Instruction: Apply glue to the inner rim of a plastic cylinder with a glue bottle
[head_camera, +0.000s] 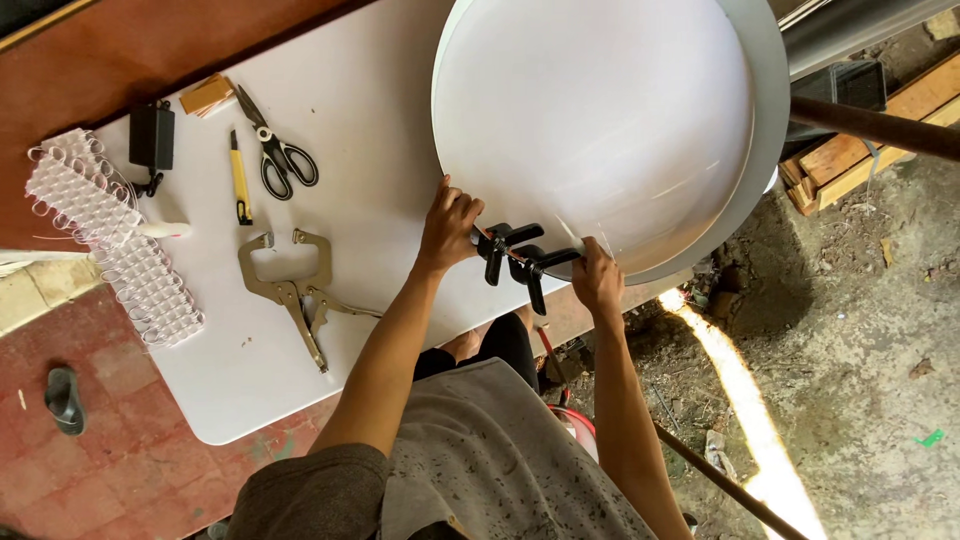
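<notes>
A large white round shell with a thin rim band (600, 120) lies on the white table (370, 130), overhanging its near edge. Two black spring clamps (520, 258) grip the near rim side by side. My left hand (447, 225) is closed on the rim just left of the clamps and touches the left clamp. My right hand (597, 275) pinches the rim band just right of the second clamp.
On the table's left part lie locking C-clamp pliers (295, 290), black-handled scissors (275, 150), a yellow utility knife (240, 180), a black power adapter (152, 135) and a strip of clear LED modules (110, 235). Wooden planks (860, 140) and a dark pipe (880, 125) stand right.
</notes>
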